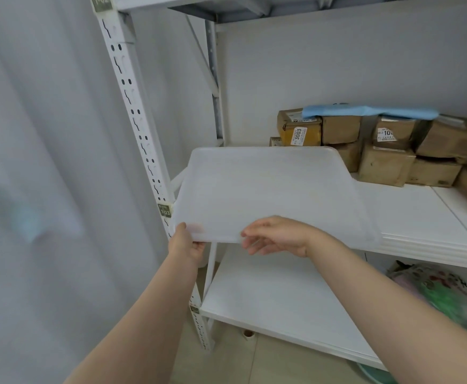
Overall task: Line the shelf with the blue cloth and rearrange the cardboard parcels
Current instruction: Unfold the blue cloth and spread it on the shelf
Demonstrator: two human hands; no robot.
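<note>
A translucent white plastic sheet (268,189) lies over the left part of the white middle shelf (426,223), its near edge sticking out past the shelf front. My left hand (186,243) grips the sheet's near left corner, thumb on top. My right hand (278,236) holds the near edge, fingers underneath. At the back right of the shelf stand several stacked cardboard parcels (385,151). A folded blue cloth (365,110) lies on top of them.
A white slotted upright post (135,117) with small labels runs down on the left. The lower shelf (279,300) holds colourful plastic bags (446,295) at the right. A pale curtain (32,162) hangs at the left. Tiled floor lies below.
</note>
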